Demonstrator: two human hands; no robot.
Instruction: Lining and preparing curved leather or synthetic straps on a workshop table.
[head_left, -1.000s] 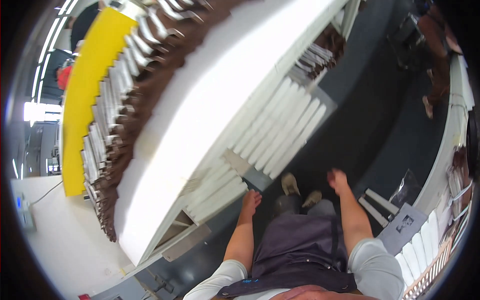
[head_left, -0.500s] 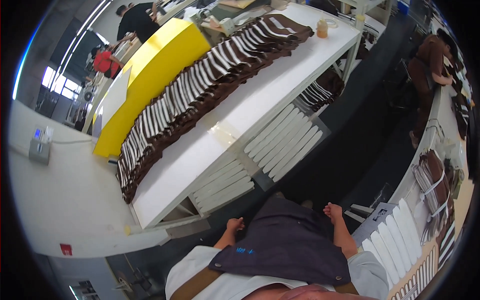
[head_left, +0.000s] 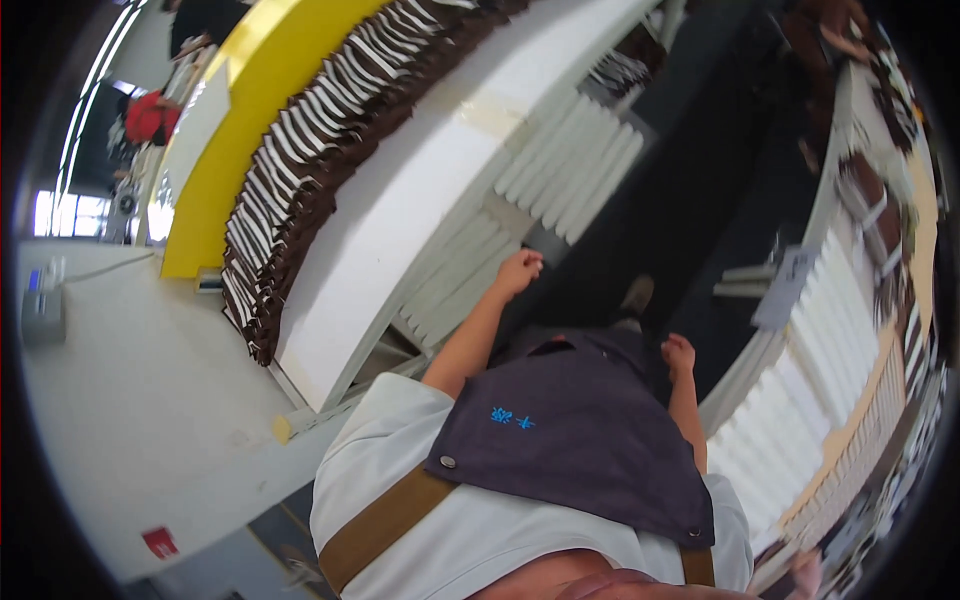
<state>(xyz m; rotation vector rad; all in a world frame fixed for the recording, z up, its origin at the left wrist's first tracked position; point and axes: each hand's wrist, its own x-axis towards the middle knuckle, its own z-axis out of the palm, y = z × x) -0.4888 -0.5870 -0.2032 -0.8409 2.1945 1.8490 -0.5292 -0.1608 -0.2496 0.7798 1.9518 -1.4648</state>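
Observation:
My left hand (head_left: pixel 520 272) hangs in the air beside the long white table, fingers loosely curled with nothing seen in them. On the other side of my dark apron (head_left: pixel 575 430), my right hand (head_left: pixel 680 353) is also curled in a loose fist, and no object shows in it. Neither hand touches the table or the goods. Along the white table (head_left: pixel 400 215) lies a long row of overlapping brown-and-white striped fabric pieces (head_left: pixel 310 150). Nearest to my left hand are white padded strips (head_left: pixel 455 265) on a shelf under the tabletop.
A yellow panel (head_left: pixel 215 190) stands behind the fabric row. More white padded strips (head_left: pixel 570 165) fill the low shelf. At right, a bench holds white ribbed strips (head_left: pixel 800 380) and bundled brown fabric (head_left: pixel 880 210). A person in brown (head_left: pixel 825 40) stands far right; another in red (head_left: pixel 150 118) is far left.
My view has shifted forward along the aisle, so table and fabric row sit nearer and higher. My left hand has swung forward and up; one shoe now shows ahead of the apron.

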